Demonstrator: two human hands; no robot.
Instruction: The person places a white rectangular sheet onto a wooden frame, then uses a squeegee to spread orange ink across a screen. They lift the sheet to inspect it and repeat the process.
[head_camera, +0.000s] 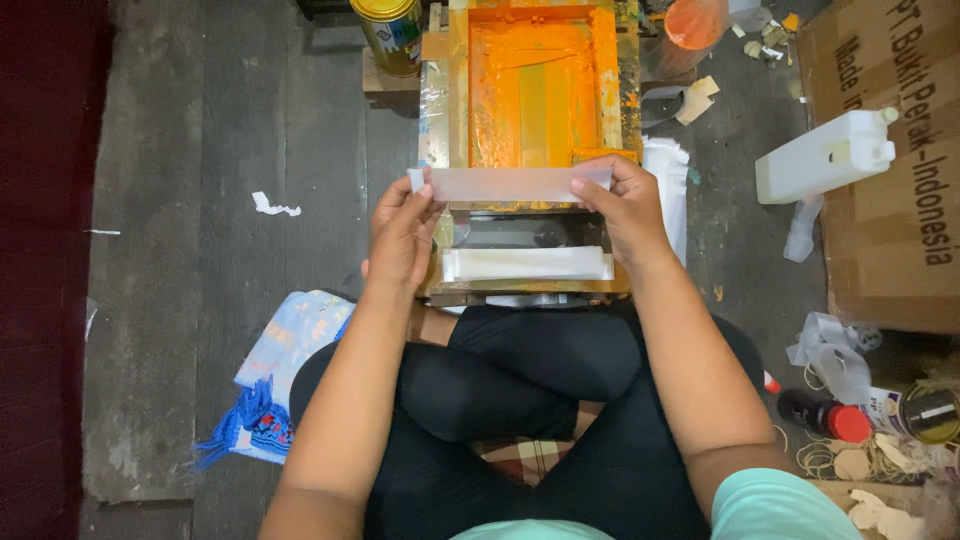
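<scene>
- Nearest the camera, the person sits cross-legged on the wooden floor (200, 150) in black trousers and a pale green top, both forearms reaching forward.
- Beside the left knee lies a folded patterned cloth (285, 345) with a blue fringe.
- By the right knee there is a clutter of rubber bands, a small dark bottle with a red cap (828, 417) and crumpled clear plastic.
- Just past the knees, a white strip (527, 263) lies flat on the near ledge of the printing frame.
- Above it, the left hand (402, 232) pinches the left end of a translucent white strip (510, 183), fingers clenched on it.
- The right hand (625, 205) grasps the strip's right end the same way, so it is held level and taut between both hands.
- Beyond the strip sits the orange-stained screen frame (535, 85), its mesh thick with orange ink.
- A stack of white sheets (668, 190) stands just right of the frame.
- Farther right rest a white plastic jerrycan (825, 155) and a cardboard box (890, 200).
- At the far edge stands a yellow tin (392, 32).
</scene>
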